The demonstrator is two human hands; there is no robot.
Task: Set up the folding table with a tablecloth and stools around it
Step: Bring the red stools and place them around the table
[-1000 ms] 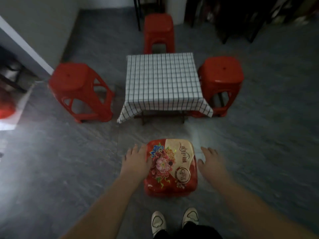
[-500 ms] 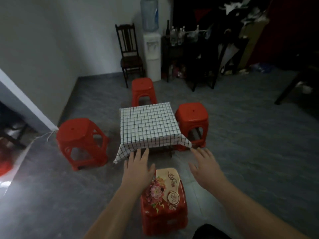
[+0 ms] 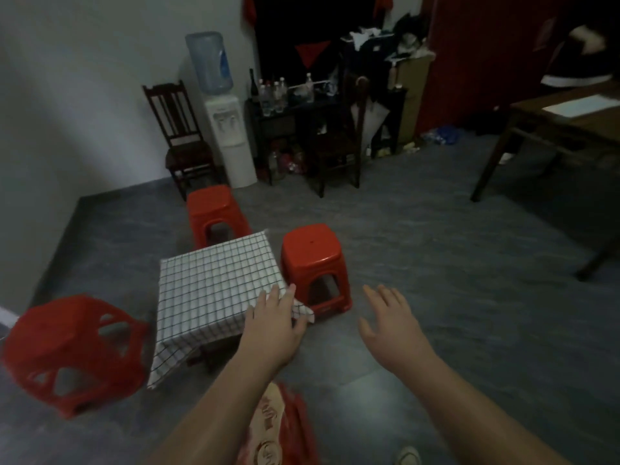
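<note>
A low folding table stands on the grey floor under a white checked tablecloth (image 3: 214, 283). Red plastic stools stand around it: one at the far side (image 3: 211, 209), one on the right (image 3: 313, 260), one on the left (image 3: 73, 350). A red stool with a floral printed seat (image 3: 278, 427) is at the near side, partly hidden by my left forearm. My left hand (image 3: 271, 323) hovers with straight fingers over the cloth's near right corner. My right hand (image 3: 389, 317) is spread open above the bare floor. Neither hand holds anything.
A dark wooden chair (image 3: 181, 135) and a water dispenser (image 3: 224, 109) stand against the back wall. A cluttered dark shelf with bottles (image 3: 285, 105) is beside them. A brown wooden table (image 3: 563, 125) fills the right. One of my shoes (image 3: 407, 456) shows at the bottom.
My head has lifted, so the table and stools sit lower in view. Both hands have left the floral stool and risen forward, away from its seat.
</note>
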